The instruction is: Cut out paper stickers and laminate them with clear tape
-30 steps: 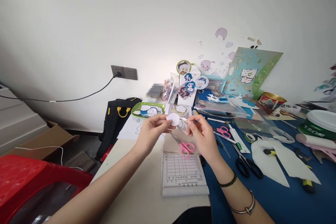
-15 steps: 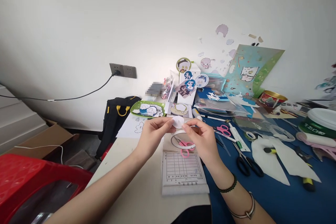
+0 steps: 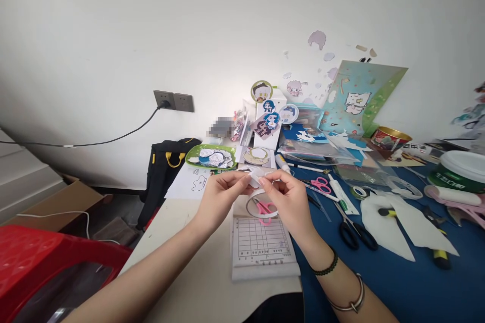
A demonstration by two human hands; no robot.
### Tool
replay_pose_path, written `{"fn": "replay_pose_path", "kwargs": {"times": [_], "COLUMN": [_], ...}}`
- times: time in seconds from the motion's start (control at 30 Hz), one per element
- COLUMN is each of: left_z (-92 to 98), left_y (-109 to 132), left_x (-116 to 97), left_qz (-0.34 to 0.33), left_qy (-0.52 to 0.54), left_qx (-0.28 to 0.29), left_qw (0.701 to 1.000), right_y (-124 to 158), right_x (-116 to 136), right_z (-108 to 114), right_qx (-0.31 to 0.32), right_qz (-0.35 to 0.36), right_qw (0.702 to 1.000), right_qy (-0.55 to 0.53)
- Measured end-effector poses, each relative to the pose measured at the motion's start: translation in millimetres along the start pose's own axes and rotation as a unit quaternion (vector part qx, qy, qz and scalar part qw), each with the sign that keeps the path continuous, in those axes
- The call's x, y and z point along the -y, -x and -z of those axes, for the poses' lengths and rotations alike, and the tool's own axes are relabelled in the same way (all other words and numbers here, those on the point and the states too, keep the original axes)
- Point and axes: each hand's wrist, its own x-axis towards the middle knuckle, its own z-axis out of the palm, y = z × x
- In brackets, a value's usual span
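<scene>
Between both hands, in front of me, is a small white piece of paper (image 3: pixel 256 178). My left hand (image 3: pixel 224 193) pinches its left side between thumb and fingertips. On the other side, my right hand (image 3: pixel 285 197) is closed with thumb and finger on the paper's edge. A pale tape roll (image 3: pixel 247 208) shows as a ring just under my right fingers; whether they hold it is hidden. Through the ring I see pink-handled scissors (image 3: pixel 265 208) lying on a printed form pad (image 3: pixel 261 242).
A green tray (image 3: pixel 193 162) of paper cutouts stands behind my left hand. To the right lie black-handled scissors (image 3: pixel 348 234), a glue tube (image 3: pixel 343 194) and white sheets (image 3: pixel 386 227) on a blue surface (image 3: pixel 326 242). A red stool (image 3: pixel 41 252) is at left.
The white paper has turned and now looks folded or bent between my fingertips, which are closer together. The tape roll sits slightly lower. My view has shifted a little.
</scene>
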Motion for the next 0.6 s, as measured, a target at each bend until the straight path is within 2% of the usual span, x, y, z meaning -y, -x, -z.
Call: {"fn": "replay_pose_path", "kwargs": {"times": [0.23, 0.6], "left_z": [1.0, 0.7], "left_y": [-1.3, -1.4], "left_x": [2.1, 2.7], "left_qz": [-0.003, -0.009], "left_qy": [0.007, -0.007], "left_qx": [0.006, 0.006], "left_qw": [1.000, 1.000], "right_y": [-0.1, 1.3], "right_x": [-0.5, -0.9], "right_z": [0.9, 0.0], "right_qx": [0.006, -0.004], "right_qz": [-0.039, -0.021], "right_qw": [0.999, 1.000], "right_qy": [-0.024, 0.004]}}
